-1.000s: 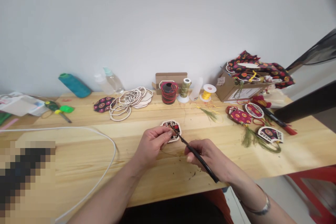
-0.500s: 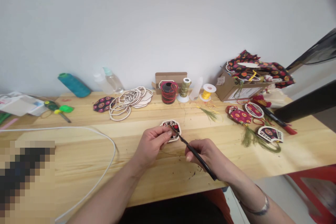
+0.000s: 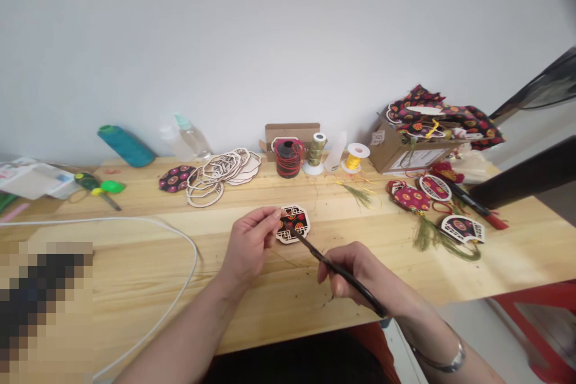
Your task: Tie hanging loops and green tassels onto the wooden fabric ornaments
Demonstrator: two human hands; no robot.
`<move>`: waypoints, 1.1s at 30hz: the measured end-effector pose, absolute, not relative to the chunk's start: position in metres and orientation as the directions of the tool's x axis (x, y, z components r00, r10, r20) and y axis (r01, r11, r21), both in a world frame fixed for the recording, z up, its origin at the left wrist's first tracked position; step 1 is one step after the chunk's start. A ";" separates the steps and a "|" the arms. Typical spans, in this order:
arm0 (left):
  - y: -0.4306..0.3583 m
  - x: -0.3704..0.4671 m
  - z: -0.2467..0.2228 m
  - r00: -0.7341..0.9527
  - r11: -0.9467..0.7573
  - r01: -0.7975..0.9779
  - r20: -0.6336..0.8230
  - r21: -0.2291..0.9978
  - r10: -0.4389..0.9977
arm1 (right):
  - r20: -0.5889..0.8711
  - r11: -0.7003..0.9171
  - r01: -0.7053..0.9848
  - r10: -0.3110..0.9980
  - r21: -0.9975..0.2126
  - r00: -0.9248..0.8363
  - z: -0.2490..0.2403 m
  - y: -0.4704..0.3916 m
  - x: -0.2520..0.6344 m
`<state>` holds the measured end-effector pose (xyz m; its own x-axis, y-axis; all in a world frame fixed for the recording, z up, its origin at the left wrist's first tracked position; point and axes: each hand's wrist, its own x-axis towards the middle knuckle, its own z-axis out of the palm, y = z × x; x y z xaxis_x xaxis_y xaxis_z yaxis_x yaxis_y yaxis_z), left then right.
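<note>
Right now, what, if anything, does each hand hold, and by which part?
The right hand holds the dark tool by its black handle. The left hand is at the edge of the ornament; any hold is unclear.

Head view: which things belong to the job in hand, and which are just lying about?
Job in hand:
framed patterned piece, left hand at its left edge
black tool in the right hand, tip at that piece

Apparently just lying about:
teal thread cone
pile of wooden frames
red cord spool
yellow thread spool
</note>
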<state>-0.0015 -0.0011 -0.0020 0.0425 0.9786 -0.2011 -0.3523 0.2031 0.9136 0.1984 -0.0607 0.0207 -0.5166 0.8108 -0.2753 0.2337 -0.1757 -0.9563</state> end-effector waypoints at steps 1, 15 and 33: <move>0.000 -0.002 -0.002 0.032 0.201 -0.376 -0.205 0.904 0.978 | -0.286 -0.156 0.277 0.802 -0.948 -0.525 0.022 -0.062 0.199; 0.002 -0.004 0.002 -0.010 0.200 -0.474 -0.233 0.857 0.972 | -0.258 0.034 0.996 0.965 -0.078 -0.053 0.029 -0.072 0.252; 0.001 -0.003 0.004 0.022 0.197 -0.481 -0.212 0.854 0.977 | 0.188 0.428 0.784 0.904 -0.450 -0.385 0.029 -0.040 0.200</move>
